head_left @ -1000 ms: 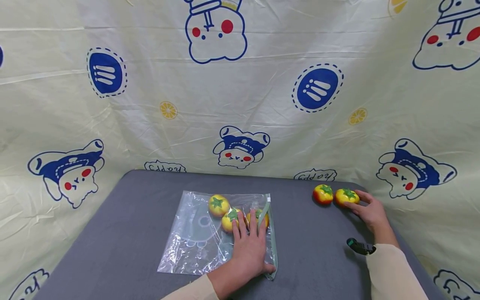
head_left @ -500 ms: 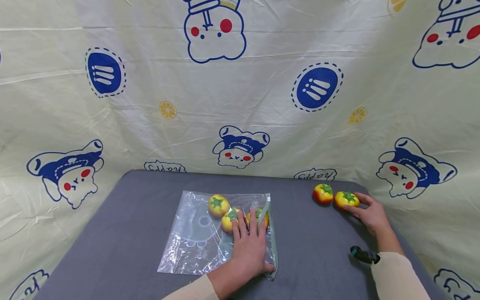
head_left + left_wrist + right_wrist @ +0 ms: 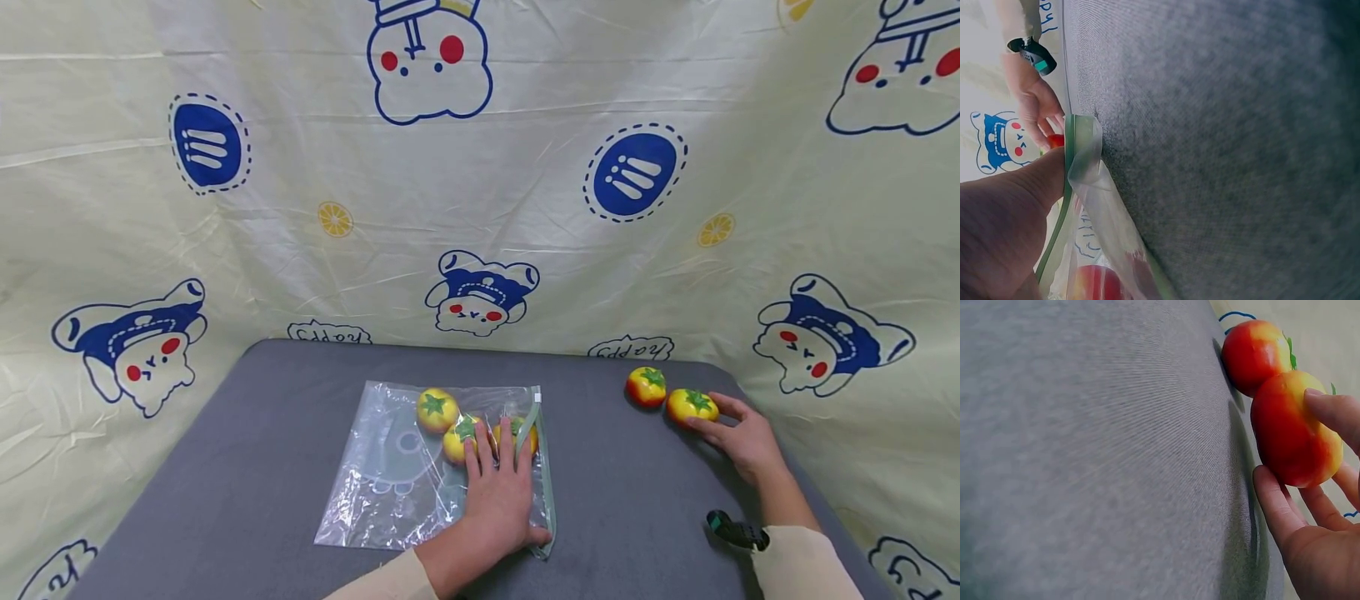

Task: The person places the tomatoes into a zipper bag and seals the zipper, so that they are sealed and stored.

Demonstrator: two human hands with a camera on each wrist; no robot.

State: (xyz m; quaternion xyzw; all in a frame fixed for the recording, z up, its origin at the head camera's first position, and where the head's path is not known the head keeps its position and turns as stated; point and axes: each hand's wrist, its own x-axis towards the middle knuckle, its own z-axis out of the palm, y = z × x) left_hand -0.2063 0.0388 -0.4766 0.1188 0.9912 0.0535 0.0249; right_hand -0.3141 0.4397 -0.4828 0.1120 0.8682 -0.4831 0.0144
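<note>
Grey table (image 3: 622,500) under clear bag (image 3: 360,500) and fruit (image 3: 646,387)

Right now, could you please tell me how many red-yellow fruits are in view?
5: three fruits in the clear bag, one in the right hand, one beside it on the table. The left hand partly covers the bag, so more could be hidden.

"happy" lettering (image 3: 330,334), upside down in the head view, repeated along the pale backdrop cloth (image 3: 540,200)
</note>
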